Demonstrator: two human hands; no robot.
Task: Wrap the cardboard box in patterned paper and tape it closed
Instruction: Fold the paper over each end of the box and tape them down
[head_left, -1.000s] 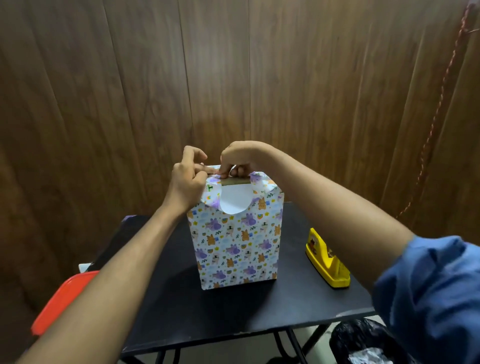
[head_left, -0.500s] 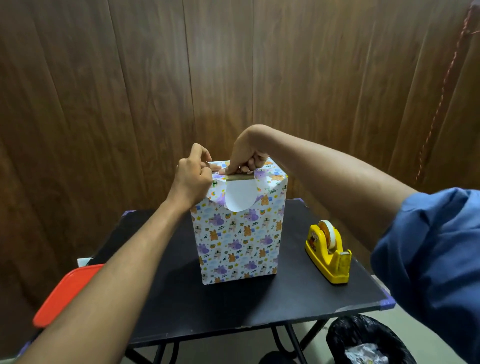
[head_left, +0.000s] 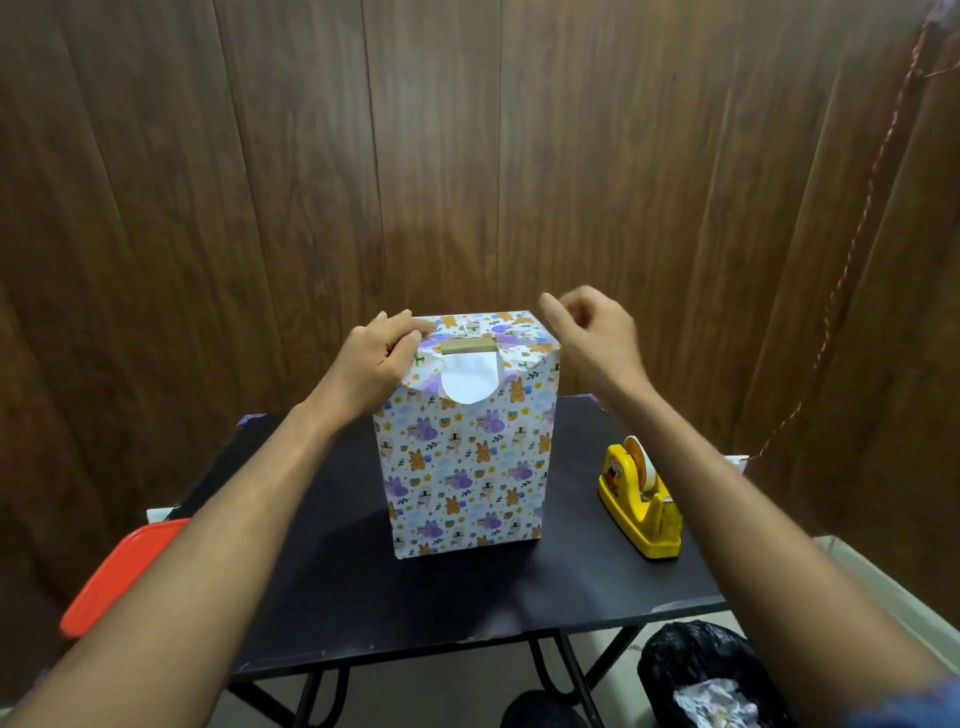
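Head view, looking down and forward. Dark wood-panel wall (head_left: 311, 182) fills the upper two thirds of the frame; a thin red cord (head_left: 857, 234) hangs down it at the right edge.

Black table (head_left: 363, 587) across the lower middle, on dark metal legs.

Cardboard box (head_left: 465, 452) stands upright at the centre of the table, sheathed in patterned paper (head_left: 462, 483) with purple and orange animal figures on white. At the top front edge a strip of bare cardboard shows, and below it a rounded white flap of the paper's underside hangs down over the front face.

Left hand (head_left: 376, 361), centre frame: rests on the box's top left corner, fingers curled over the folded paper there, thumb against the front fold, gripping the paper down.

Right hand (head_left: 592, 338), just right of the box's top right corner: in the air, clear of the box, fingers loosely bent, holding nothing.

Black bin bag (head_left: 696, 670), lower right, below the table edge, with crumpled paper inside.

Red plastic lid or tray (head_left: 117, 577), lower left, beyond the table's left edge.

Yellow tape dispenser (head_left: 641, 499), right part of the table, well apart from the box, roll of tape mounted. A small sticker on its side; not legible. No readable writing elsewhere.
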